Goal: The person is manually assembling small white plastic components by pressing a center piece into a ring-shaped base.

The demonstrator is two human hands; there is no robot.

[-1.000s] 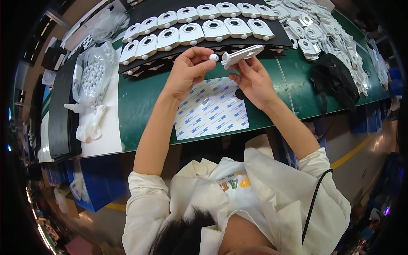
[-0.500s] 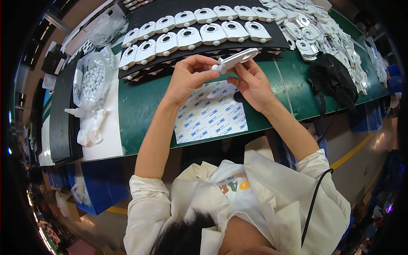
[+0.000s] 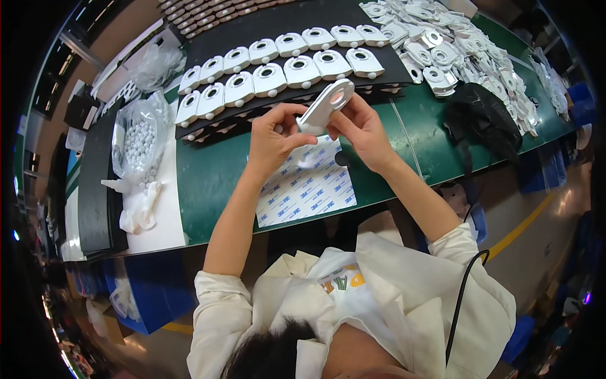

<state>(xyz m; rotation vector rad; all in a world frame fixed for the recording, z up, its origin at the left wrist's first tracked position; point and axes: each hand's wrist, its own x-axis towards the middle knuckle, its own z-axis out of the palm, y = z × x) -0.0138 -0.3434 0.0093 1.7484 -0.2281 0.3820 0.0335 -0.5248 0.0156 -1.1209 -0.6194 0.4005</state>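
A white plastic housing [image 3: 324,108] with a round hole is tilted up above the table between my two hands. My right hand [image 3: 365,134] grips its side, thumb toward the hole. The thumb and fingers of my left hand [image 3: 273,140] close on its lower left end. Something small and white, perhaps a ball, shows in the curled fingers of that hand; its kind is partly hidden. Beneath my hands lies a white backing sheet with blue print [image 3: 309,196]. Beyond them, two rows of similar housings [image 3: 268,79] with white balls at their near ends stand on a black board.
A clear plastic bag of white balls [image 3: 140,142] lies to the left, with a crumpled white glove [image 3: 142,211] nearer. Loose white housings [image 3: 467,54] are heaped at the far right beside a black mesh bag [image 3: 483,114]. The green table's [image 3: 221,189] front edge runs before me.
The housing has turned from lying nearly flat to tilted up, its hole facing me more. The white ball seen at its left end is now hidden. My view has shifted slightly.
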